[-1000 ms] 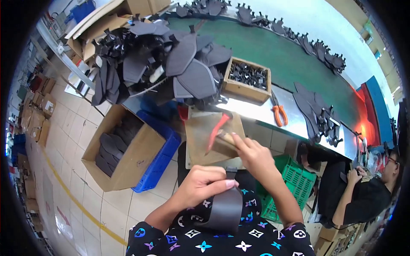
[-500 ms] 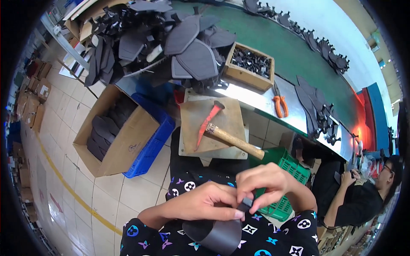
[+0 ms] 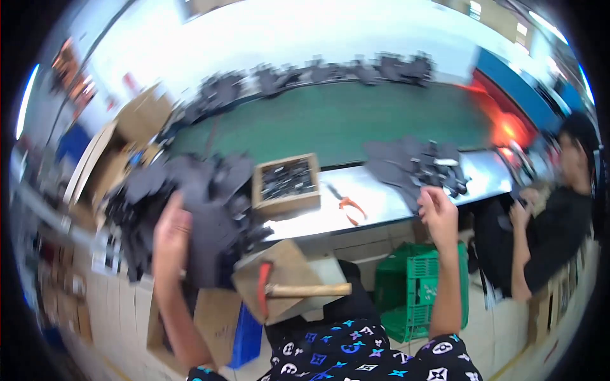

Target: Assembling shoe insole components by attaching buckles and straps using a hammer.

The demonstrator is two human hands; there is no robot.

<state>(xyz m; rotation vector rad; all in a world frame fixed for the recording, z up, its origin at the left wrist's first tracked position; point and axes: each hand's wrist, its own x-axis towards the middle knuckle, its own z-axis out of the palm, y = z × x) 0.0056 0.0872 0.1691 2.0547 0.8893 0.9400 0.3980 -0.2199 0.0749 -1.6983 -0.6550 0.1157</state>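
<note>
My left hand [image 3: 171, 235], smeared by motion, is raised at the large heap of dark grey flat shaped pieces [image 3: 213, 235] on the left. Its fingers point up beside the pieces, and I cannot tell whether it grips one. My right hand [image 3: 438, 213] has its fingers curled in, just in front of a smaller pile of dark grey pieces with black fittings [image 3: 406, 165]. Anything inside those fingers cannot be made out. Between my arms, a hammer [image 3: 305, 290] with a red head and wooden handle lies on a brown board [image 3: 244, 279] in front of my lap.
A wooden box of small black parts [image 3: 289, 206] and orange-handled pliers [image 3: 346, 206] lie on the metal bench edge. Behind runs a green belt [image 3: 343, 108]. Below stand a green crate [image 3: 422, 286], a cardboard box [image 3: 213, 311] and a blue crate [image 3: 246, 340]. A co-worker [image 3: 540, 241] sits at right.
My view has lifted toward the bench. My hands, together over my lap on a dark piece with a strap, have moved apart and forward, left to the heap, right to the smaller pile.
</note>
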